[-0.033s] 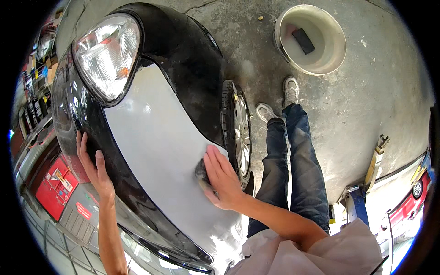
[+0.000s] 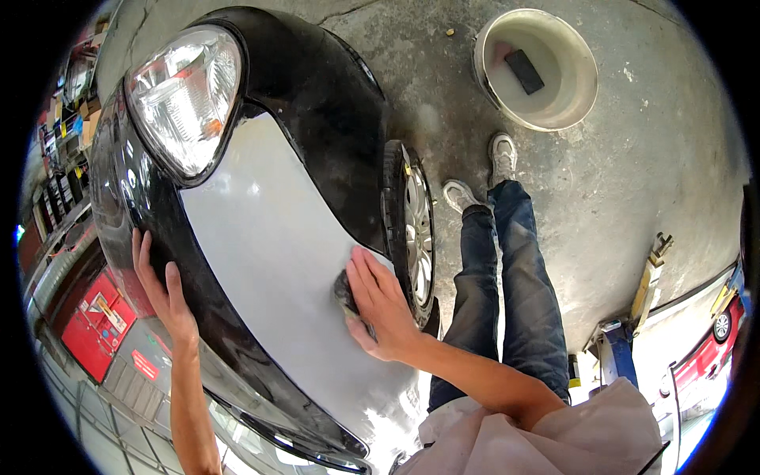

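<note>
A black car fills the left of the view, with a large grey primed fender panel below its headlight. My right hand lies on the grey panel close to the front wheel and presses a small dark sanding pad against it; most of the pad is hidden under my fingers. My left hand rests flat with fingers spread on the black bodywork at the panel's left edge, holding nothing.
My legs in blue jeans and pale shoes stand on the concrete floor beside the wheel. A white bucket with a dark block inside sits farther off. A red cabinet is at left; a blue lift post and a red car at right.
</note>
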`<state>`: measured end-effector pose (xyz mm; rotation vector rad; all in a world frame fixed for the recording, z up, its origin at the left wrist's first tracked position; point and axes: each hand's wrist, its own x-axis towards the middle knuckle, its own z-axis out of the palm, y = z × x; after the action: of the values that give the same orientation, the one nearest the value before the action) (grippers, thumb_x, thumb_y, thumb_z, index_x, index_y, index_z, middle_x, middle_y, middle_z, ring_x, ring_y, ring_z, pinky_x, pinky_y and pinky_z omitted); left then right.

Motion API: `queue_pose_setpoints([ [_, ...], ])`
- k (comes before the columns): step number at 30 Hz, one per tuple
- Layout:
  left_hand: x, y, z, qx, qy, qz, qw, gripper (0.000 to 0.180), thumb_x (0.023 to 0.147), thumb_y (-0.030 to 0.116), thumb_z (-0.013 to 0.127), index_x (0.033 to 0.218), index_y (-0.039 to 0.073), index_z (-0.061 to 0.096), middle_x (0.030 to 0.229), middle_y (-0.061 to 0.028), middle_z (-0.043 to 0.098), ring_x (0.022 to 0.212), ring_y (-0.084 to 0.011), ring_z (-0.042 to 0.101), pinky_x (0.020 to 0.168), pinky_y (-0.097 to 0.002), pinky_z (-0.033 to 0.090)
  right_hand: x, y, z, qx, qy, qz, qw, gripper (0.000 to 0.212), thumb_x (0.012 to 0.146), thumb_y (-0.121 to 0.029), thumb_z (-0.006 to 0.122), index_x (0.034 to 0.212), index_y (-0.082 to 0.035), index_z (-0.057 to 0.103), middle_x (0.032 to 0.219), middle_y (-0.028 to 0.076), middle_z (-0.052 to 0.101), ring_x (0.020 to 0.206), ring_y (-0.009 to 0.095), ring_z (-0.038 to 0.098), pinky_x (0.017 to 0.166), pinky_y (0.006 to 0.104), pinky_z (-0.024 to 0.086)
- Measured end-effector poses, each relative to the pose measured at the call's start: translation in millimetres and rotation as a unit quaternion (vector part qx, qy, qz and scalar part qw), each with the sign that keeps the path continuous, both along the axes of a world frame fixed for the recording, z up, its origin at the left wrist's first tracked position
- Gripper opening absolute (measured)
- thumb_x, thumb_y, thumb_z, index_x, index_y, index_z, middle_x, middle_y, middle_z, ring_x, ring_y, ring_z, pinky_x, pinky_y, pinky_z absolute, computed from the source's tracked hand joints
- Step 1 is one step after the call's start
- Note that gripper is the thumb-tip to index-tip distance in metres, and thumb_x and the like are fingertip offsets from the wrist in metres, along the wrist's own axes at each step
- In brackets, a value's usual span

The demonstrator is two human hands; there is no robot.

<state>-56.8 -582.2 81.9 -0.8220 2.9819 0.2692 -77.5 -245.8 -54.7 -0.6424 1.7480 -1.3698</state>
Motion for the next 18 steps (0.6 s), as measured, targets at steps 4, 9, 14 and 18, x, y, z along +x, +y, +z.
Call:
queue_pose_setpoints([
  [4, 6.6, -5.1, -2.5, 0.000, 0.018, -0.012, 1.000, 0.056, 0.107, 0.039, 0.048, 0.151, 0.003, 0.050, 0.160, -0.0159, 0.044, 0.147, -0.0322, 0.040, 0.123, -0.0459, 0.024, 0.7, 13.8, -5.6, -0.039, -0.020, -0.004, 0.999, 0.085, 0.080, -0.020, 0.060, 0.155, 0.010, 0.032, 0.168, 0.026, 0.023, 0.155, 0.042, 0.022, 0.126, 0.0487, 0.022],
  [9, 2.2, -5.7, -3.1, -0.031, -0.014, -0.010, 0.999, 0.057, 0.107, 0.042, 0.046, 0.151, 0.005, 0.049, 0.161, -0.0141, 0.043, 0.148, -0.0324, 0.037, 0.125, -0.0498, 0.017, -12.0, -6.4, -17.9, -0.062, 0.012, -0.016, 0.998, 0.091, 0.076, -0.019, 0.059, 0.155, 0.012, 0.028, 0.167, 0.027, 0.023, 0.157, 0.041, 0.019, 0.128, 0.0450, 0.020],
  [14, 2.3, -5.1, -0.2, -0.022, -0.013, -0.007, 1.000, 0.057, 0.107, 0.043, 0.045, 0.151, 0.006, 0.049, 0.161, -0.0136, 0.044, 0.148, -0.0323, 0.037, 0.125, -0.0512, 0.015, -7.9, 0.2, -15.8, -0.066, 0.027, 0.008, 0.997, 0.095, 0.076, -0.023, 0.064, 0.155, 0.014, 0.027, 0.166, 0.030, 0.021, 0.157, 0.042, 0.018, 0.129, 0.0458, 0.019],
  [18, 1.9, -5.6, -1.2, -0.043, -0.033, -0.017, 0.998, 0.056, 0.107, 0.039, 0.047, 0.151, 0.005, 0.049, 0.161, -0.0144, 0.043, 0.148, -0.0327, 0.037, 0.124, -0.0491, 0.019, -16.2, -9.6, -13.9, -0.054, 0.044, 0.026, 0.997, 0.102, 0.073, -0.027, 0.071, 0.155, 0.014, 0.026, 0.166, 0.032, 0.019, 0.157, 0.045, 0.016, 0.129, 0.0478, 0.018],
])
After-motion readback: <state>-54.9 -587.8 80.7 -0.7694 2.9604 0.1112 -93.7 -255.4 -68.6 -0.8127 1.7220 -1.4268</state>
